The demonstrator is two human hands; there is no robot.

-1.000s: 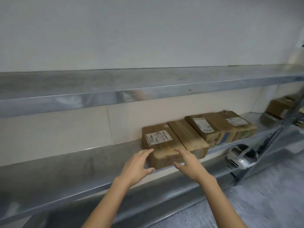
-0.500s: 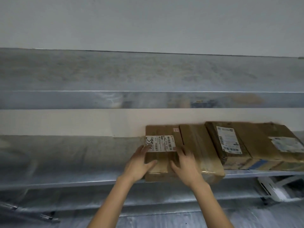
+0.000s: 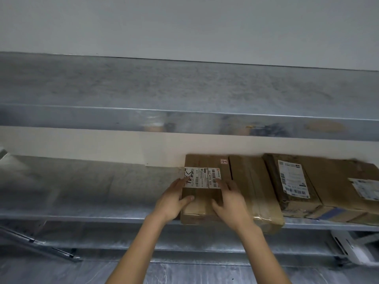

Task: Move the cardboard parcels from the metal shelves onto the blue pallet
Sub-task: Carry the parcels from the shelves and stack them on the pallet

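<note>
- While the leftmost parcel (image 3: 206, 160) lay on the middle shelf (image 3: 82, 191), with its near end slightly over the shelf's front lip, both hands had hold of it, one on each side.
- The left hand (image 3: 171, 201) gripped the parcel's left edge. Its thumb lay across the top face and its fingers stretched along the left side as far as the white shipping label (image 3: 202, 177).
- The right hand (image 3: 232, 203) gripped the right edge in the same way. Its thumb rested on the top and its fingers lay in the seam between this parcel and the second parcel (image 3: 252, 181).
- Whether the parcel was raised off the shelf at all could not be told.
- The second parcel lay touching it on the right, glossy with clear tape, and also overhung the front lip.
- Further right sat a third parcel (image 3: 272, 177) bearing a printed label, with a fourth parcel (image 3: 338, 177) beside it that was cut off by the frame's edge.
- An upper shelf (image 3: 164, 83) of the same grey metal ran across above, against a white wall (image 3: 184, 23).
- A white device (image 3: 348, 249) showed partly below the shelf at the lower right, too cropped to identify.
</note>
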